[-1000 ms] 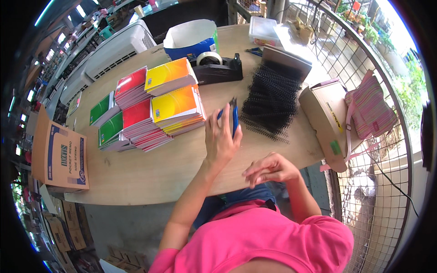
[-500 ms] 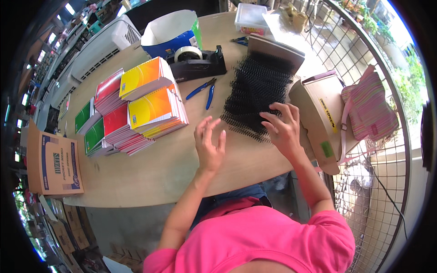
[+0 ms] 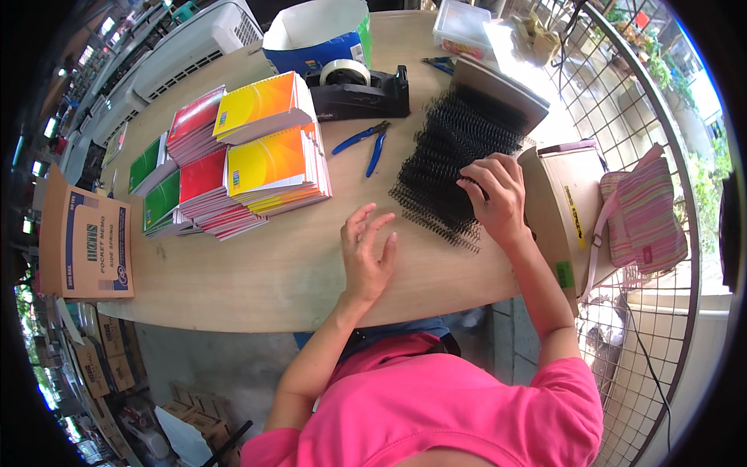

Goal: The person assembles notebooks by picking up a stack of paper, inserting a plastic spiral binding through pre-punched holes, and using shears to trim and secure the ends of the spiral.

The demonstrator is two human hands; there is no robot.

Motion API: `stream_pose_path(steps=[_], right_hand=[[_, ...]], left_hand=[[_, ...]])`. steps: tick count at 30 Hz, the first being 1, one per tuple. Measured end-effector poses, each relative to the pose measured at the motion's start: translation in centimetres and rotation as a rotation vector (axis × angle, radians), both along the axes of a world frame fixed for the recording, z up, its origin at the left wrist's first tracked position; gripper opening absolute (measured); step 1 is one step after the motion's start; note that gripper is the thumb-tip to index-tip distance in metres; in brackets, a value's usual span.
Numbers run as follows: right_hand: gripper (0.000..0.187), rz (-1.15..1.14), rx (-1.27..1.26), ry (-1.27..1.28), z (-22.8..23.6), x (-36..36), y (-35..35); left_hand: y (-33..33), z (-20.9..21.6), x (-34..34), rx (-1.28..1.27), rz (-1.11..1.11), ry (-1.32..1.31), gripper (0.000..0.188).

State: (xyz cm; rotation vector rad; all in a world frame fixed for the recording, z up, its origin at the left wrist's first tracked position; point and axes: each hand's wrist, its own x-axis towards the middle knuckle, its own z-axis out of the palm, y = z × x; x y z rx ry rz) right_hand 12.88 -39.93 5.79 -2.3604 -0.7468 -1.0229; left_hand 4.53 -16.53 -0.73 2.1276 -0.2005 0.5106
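A pile of black spiral binding coils [image 3: 459, 148] lies on the table in front of me, its loose ends fanning toward me. Over the pile's near right side is my right hand [image 3: 498, 198], fingers curled in against the thumb. Whether a coil sits between those fingertips is too fine to make out. My left hand [image 3: 367, 253] hovers left of the pile, palm turned inward, its fingers loosely bent and apart with nothing in them. Blue-handled pliers [image 3: 364, 145] lie beyond it, between the coils and stacks of spiral notebooks [image 3: 268, 163] with yellow, red and green covers.
A black tape dispenser [image 3: 358, 95] and a blue-green open box [image 3: 319, 39] stand behind the notebooks. Cardboard [image 3: 556, 206] and a striped pink bag [image 3: 646, 214] are at right, beside wire mesh. A carton [image 3: 93, 241] stands at left; a clear plastic tub [image 3: 463, 29] sits far back.
My right hand's fingers have drawn together over the coils' right side. The left hand stays open left of the pile. The whole view has shifted slightly.
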Motion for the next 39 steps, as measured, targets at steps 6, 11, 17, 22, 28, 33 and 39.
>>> stream_pose_path(steps=[6, 11, 17, 22, 28, 33, 39], right_hand=[[0.021, 0.007, 0.014, 0.018, -0.5, 0.1, 1.1], [0.022, 0.026, -0.030, 0.070, -1.4, -0.5, 2.5], [0.023, 0.025, -0.067, 0.106, -1.7, -0.9, 3.6], [0.025, 0.077, -0.188, 0.164, -0.1, -1.6, 2.9], [0.032, -0.241, 0.056, 0.266, 2.3, 7.2, -3.1], [0.063, -0.419, -0.340, 0.397, -0.1, 18.3, -1.1], [0.083, -0.410, -0.544, 0.704, -6.3, 18.1, -11.1]], left_hand=[[0.2, -0.5, 0.1, -0.013, -0.063, -0.003, 0.031], [0.6, -0.9, -0.3, -0.042, -0.078, 0.007, 0.032], [1.0, -1.1, -0.5, -0.075, -0.073, 0.006, 0.030], [0.2, -0.6, -1.2, -0.535, -0.137, 0.220, 0.044], [-3.6, 0.6, -1.6, -1.593, -0.229, 0.997, 0.064], [-6.5, 2.3, 2.2, -1.047, 0.076, 0.777, 0.075], [-14.8, -1.2, 3.5, -0.926, 0.155, 0.937, 0.114]])
